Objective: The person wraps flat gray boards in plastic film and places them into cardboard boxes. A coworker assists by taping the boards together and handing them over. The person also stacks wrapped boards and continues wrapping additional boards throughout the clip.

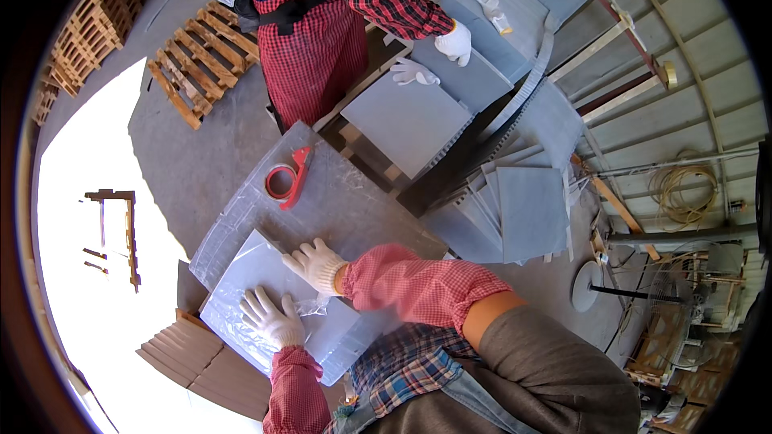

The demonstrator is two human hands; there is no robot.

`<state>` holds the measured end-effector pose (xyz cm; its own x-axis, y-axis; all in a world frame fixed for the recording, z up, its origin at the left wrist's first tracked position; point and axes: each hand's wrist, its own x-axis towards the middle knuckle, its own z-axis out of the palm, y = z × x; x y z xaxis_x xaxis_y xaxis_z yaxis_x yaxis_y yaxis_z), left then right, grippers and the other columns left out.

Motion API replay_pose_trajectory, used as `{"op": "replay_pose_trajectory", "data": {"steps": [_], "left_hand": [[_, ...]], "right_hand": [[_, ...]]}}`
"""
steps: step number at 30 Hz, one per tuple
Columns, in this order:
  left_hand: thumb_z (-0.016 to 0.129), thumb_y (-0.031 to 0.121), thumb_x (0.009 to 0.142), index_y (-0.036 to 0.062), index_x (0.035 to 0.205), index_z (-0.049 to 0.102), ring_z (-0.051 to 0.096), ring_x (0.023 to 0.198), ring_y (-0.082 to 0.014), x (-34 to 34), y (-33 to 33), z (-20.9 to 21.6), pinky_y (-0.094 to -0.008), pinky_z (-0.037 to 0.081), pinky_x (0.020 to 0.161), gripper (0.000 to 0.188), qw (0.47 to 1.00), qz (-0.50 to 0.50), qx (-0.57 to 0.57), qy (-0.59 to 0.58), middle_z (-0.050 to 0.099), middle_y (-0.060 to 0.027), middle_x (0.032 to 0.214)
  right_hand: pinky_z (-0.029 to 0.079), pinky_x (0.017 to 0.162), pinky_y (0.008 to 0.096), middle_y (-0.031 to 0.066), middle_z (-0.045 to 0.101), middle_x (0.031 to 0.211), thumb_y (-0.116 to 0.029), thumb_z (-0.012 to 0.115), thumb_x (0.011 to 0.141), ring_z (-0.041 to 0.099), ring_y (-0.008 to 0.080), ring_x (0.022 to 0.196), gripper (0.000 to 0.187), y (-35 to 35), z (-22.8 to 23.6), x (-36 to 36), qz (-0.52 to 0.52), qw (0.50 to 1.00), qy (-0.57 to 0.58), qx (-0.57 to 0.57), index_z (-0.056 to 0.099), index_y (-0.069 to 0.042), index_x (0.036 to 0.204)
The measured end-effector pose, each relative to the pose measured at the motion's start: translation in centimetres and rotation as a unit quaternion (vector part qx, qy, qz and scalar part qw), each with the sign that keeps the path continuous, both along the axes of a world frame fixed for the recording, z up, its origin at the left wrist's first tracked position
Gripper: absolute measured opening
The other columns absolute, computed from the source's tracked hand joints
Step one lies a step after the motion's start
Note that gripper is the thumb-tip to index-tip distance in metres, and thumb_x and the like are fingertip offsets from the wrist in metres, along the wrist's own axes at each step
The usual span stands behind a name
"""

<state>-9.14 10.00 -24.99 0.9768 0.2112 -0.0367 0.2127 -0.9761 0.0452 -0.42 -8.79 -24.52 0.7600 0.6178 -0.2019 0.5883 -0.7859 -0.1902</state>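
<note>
Both my hands wear white knit gloves and rest on a flat grey panel (241, 273) wrapped in clear plastic film. My left hand (272, 317) lies on the film with fingers spread. Farther up and to the right, my right hand (315, 265) presses on the panel near its far edge, fingers extended. A loose, crinkled bit of clear film (314, 306) shows between the hands. Beyond the panel, a red tape dispenser (297, 179) with its roll lies on the table (354, 193), which is covered in plastic.
Across from me a person (322, 56) in a checked apron and white gloves handles grey panels (408, 116). More panels (531, 209) lean stacked at the right. Folded cardboard (205, 358) is at lower left, a wooden pallet (201, 60) behind, a fan (683, 297) far right.
</note>
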Motion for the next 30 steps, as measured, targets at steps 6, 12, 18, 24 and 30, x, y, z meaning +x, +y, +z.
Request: {"op": "replay_pose_trajectory", "data": {"steps": [6,12,18,24,30], "left_hand": [[0.065,0.045,0.093,0.007,0.153,0.043,0.026,0.154,-0.0443,-0.2,0.4,-0.5,-0.0624,0.02,0.123,0.075,1.0,-0.006,0.0,-0.015,0.036,-0.0188,0.164],[0.065,0.046,0.093,0.0063,0.153,0.044,0.026,0.154,-0.0442,0.1,-0.1,-0.3,-0.0622,0.02,0.123,0.075,1.0,-0.013,-0.009,-0.007,0.036,-0.0192,0.163],[0.065,0.047,0.091,0.0054,0.152,0.044,0.027,0.152,-0.0455,-0.4,0.2,-1.0,-0.0635,0.019,0.123,0.077,1.0,0.001,0.002,-0.019,0.037,-0.0193,0.162],[0.07,0.048,0.085,0.0085,0.142,0.052,0.039,0.141,-0.042,0.5,0.8,1.7,-0.0602,0.03,0.114,0.072,0.998,-0.019,0.015,-0.051,0.048,-0.0181,0.151],[0.072,0.05,0.084,0.0097,0.141,0.051,0.036,0.143,-0.0405,-0.1,1.1,2.0,-0.0613,0.028,0.115,0.073,0.998,0.007,-0.029,-0.058,0.047,-0.0162,0.148]], "right_hand": [[0.042,0.094,0.0456,0.0077,0.063,0.128,-0.03,0.075,0.083,0.058,0.026,0.116,0.085,0.2,-0.6,-0.1,-0.003,1.0,-0.013,0.009,0.038,-0.003,0.155],[0.042,0.095,0.0488,0.008,0.064,0.124,-0.031,0.071,0.088,0.058,0.0267,0.114,0.08,-0.4,-1.2,-0.2,-0.006,1.0,-0.018,0.01,0.036,-0.006,0.156],[0.042,0.094,0.0468,0.0086,0.064,0.123,-0.039,0.082,0.077,0.057,0.0273,0.115,0.093,-0.6,-0.5,0.3,0.012,0.999,-0.019,0.023,0.038,-0.004,0.152],[0.041,0.098,0.0457,0.0111,0.06,0.131,-0.066,0.091,0.056,0.053,0.028,0.123,0.135,-0.6,2.5,1.3,0.044,0.996,0.067,0.027,0.029,0.0,0.156],[0.036,0.112,0.0491,0.0205,0.048,0.153,-0.064,0.09,0.06,0.041,0.0363,0.143,0.141,0.4,4.3,1.4,0.07,0.988,0.135,-0.025,0.018,0.003,0.161]]}}
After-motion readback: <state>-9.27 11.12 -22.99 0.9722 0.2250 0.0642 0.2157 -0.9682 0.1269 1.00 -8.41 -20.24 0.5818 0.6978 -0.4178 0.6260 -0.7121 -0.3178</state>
